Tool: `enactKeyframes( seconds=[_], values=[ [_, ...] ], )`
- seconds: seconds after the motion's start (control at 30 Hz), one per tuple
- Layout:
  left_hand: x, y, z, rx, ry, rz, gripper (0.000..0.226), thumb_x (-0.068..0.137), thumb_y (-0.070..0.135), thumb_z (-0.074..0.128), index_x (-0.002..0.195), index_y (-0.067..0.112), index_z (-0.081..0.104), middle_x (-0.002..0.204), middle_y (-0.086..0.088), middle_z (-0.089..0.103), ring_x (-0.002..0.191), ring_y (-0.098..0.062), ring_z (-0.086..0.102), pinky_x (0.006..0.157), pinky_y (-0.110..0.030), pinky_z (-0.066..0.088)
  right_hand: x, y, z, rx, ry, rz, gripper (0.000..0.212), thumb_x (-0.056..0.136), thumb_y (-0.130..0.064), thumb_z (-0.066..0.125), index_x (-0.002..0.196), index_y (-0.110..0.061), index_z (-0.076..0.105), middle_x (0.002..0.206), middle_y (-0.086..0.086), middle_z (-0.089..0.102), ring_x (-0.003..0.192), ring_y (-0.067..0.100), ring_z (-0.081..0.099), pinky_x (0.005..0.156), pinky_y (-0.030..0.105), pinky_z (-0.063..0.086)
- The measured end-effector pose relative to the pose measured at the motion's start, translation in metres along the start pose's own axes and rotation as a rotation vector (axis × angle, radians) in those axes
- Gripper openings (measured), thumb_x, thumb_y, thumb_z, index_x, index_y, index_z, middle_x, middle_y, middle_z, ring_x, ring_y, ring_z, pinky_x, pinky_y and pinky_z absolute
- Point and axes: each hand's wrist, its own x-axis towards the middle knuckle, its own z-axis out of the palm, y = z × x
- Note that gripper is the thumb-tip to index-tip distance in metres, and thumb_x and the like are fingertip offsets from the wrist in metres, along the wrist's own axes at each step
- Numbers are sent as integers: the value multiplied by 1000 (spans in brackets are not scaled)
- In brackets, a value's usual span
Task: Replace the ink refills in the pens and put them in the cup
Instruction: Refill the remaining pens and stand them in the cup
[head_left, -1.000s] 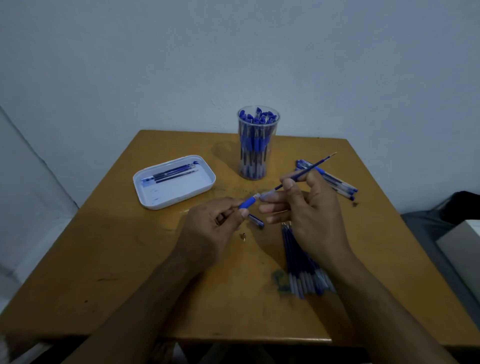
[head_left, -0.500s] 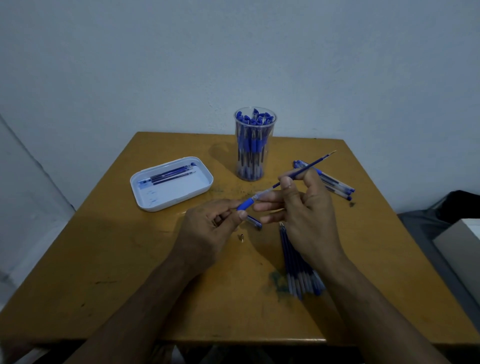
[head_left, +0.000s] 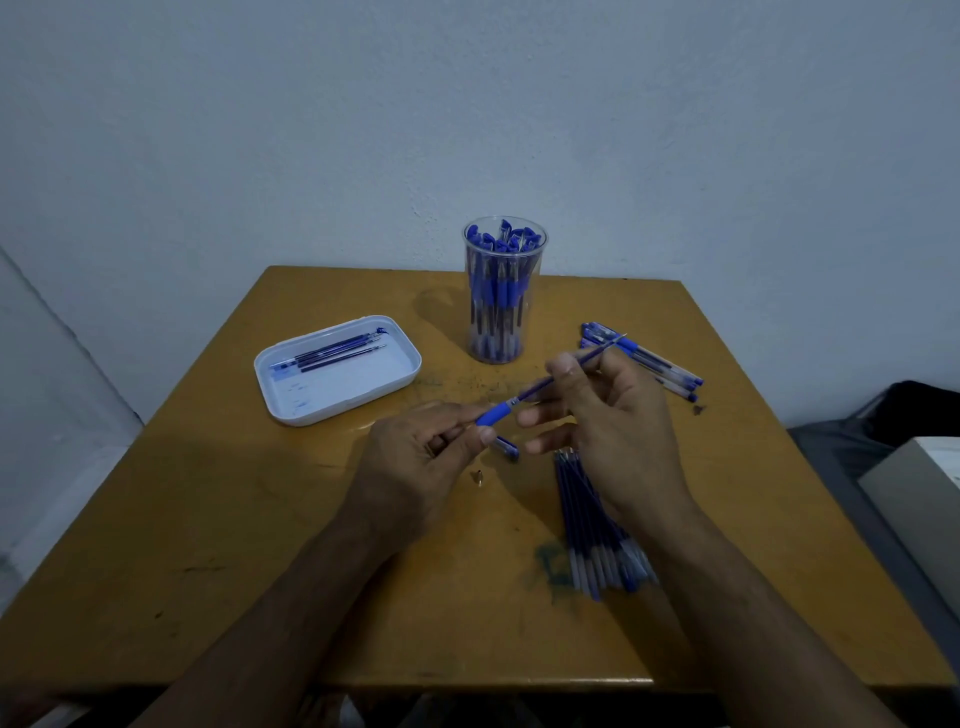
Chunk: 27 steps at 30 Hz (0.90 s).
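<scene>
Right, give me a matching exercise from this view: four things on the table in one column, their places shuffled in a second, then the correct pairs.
Things
1. clear cup
2. white tray
3. refill bundle
4. pen cap

Places
A. left part of the table, a few refills lying in it
B. flat on the table under the right hand and wrist
C. far middle of the table, full of blue pens
D. on the table between the two hands, just below the grip held by the left hand

Pairs: 1-C, 2-A, 3-B, 4-D
</scene>
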Motion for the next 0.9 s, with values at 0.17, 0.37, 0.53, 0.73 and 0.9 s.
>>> enactKeyframes(
  seconds=[0.17,0.37,0.53,0.73,0.9],
  values=[
    [0,0,0,8,-7,23,31,94,37,63,122,27,72,85,7,69,80,-20,65,69,-37,57,-2,9,2,-58,-96,75,18,97,-20,68,92,-3,72,79,15,72,66,27,68,52,38,57],
    [1,4,-3,-65,17,-38,20,94,36,63,112,43,68,82,4,70,76,-16,67,65,-32,57,-2,6,5,-91,-112,106,23,96,-32,67,102,-11,76,89,10,73,65,27,67,46,34,54],
    [4,-3,-9,-105,141,-137,18,98,41,59,109,33,71,74,-4,69,60,-10,59,55,-32,50,-4,7,7,-670,-236,31,15,98,-31,65,106,-25,76,91,-10,72,79,5,65,66,25,54],
    [5,-6,-9,-54,172,-149,21,101,39,57,111,27,72,71,-2,67,61,-4,58,59,-27,47,-13,13,27,-1157,-493,-70,24,100,-32,60,123,-29,66,114,-5,54,99,9,52,83,24,48],
    [4,-3,-8,-47,171,-127,16,99,34,61,110,30,71,70,-1,67,65,-3,61,62,-23,51,-13,17,28,-1174,-482,-123,18,100,-26,59,114,-25,70,110,-5,55,95,10,54,83,28,53]
  ],
)
